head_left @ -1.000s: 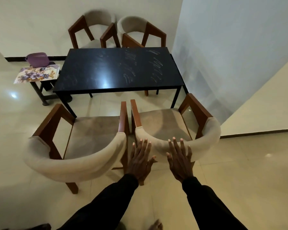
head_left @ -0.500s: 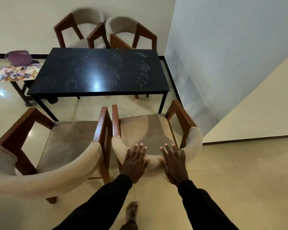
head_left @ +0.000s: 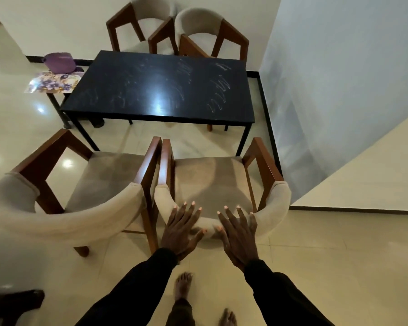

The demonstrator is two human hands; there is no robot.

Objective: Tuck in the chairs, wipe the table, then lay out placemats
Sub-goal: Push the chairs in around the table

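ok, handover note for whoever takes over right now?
Hands: left hand and right hand both lie flat, fingers straight, pressing the backrest of the near right chair.
Things: it and the near left chair stand short of the black table, untucked. The table is smeared. Floral placemats lie on the side stand.
Done: nothing.
Left: tuck chairs, wipe, lay placemats.

Four chairs (head_left: 104, 180) (head_left: 210, 180) (head_left: 151, 10) (head_left: 198, 17), one black table (head_left: 163, 85), one purple bowl (head_left: 59, 62), two hands (head_left: 181, 229) (head_left: 238, 236)
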